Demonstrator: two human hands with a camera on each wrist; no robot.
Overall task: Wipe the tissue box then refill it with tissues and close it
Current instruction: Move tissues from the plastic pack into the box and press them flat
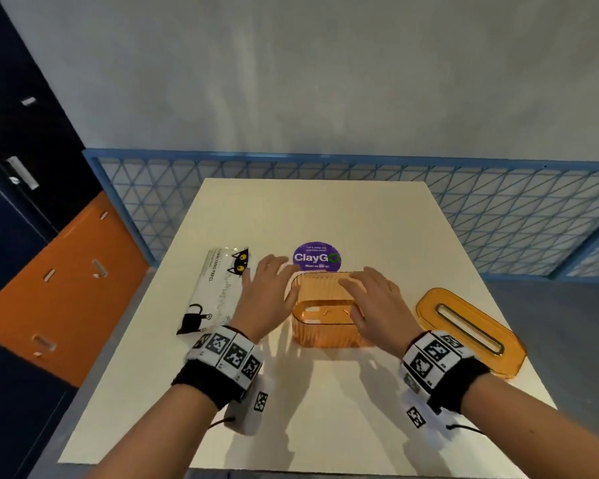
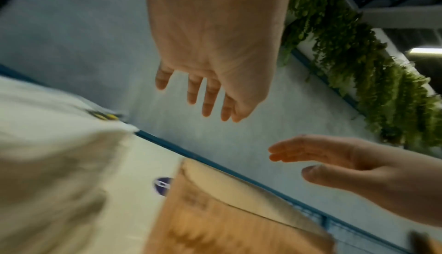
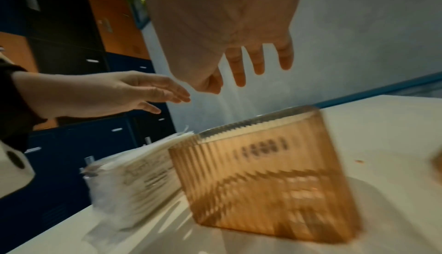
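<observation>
An orange ribbed, see-through tissue box point(image 1: 325, 328) stands open-topped on the white table point(image 1: 325, 409), with nothing seen inside. Its orange lid point(image 1: 471, 330), with a long slot, lies to the right. A white tissue pack point(image 1: 215, 288) printed with black cats lies left of the box. My left hand point(image 1: 268, 292) hovers between pack and box, fingers straight, holding nothing. My right hand point(image 1: 370, 295) hovers over the box's right half, fingers spread and empty. The wrist views show the left hand point(image 2: 208, 95) and the right hand point(image 3: 248, 65) above the box point(image 3: 263, 173), apart from it.
A round purple sticker point(image 1: 317, 257) lies on the table behind the box. A blue lattice railing point(image 1: 498, 216) runs behind the table. Dark blue and orange lockers point(image 1: 49, 271) stand at the left. Green plants point(image 2: 358, 69) hang on the wall.
</observation>
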